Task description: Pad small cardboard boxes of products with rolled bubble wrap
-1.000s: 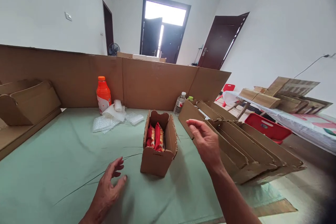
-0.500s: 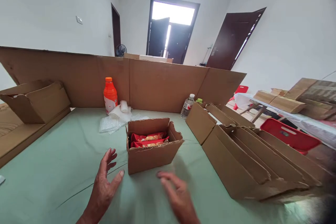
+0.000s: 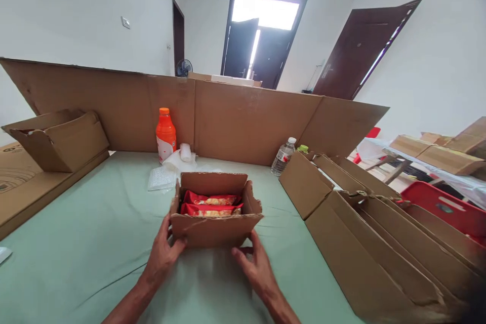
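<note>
In the head view, a small open cardboard box (image 3: 216,232) stands on the green cloth in front of me. Inside lie two red snack packets (image 3: 212,209), side by side. My left hand (image 3: 164,252) grips the box's lower left corner, its fingers along the side and its thumb on the front. At the lower right corner is my right hand (image 3: 256,266), fingers against the side and thumb near the front's bottom edge. Parts of the fingers are hidden behind the box.
An orange bottle (image 3: 165,134) and bubble wrap (image 3: 161,178) are beyond the box. A clear water bottle (image 3: 283,157) stands near larger cardboard boxes (image 3: 353,243) on the right. Another box (image 3: 76,144) sits at left. A cardboard panel (image 3: 250,124) closes off the back.
Both hands have closed in on the box from either side and taken hold of it. The box has turned slightly, with its front now squarer to me. The camera view has shifted left.
</note>
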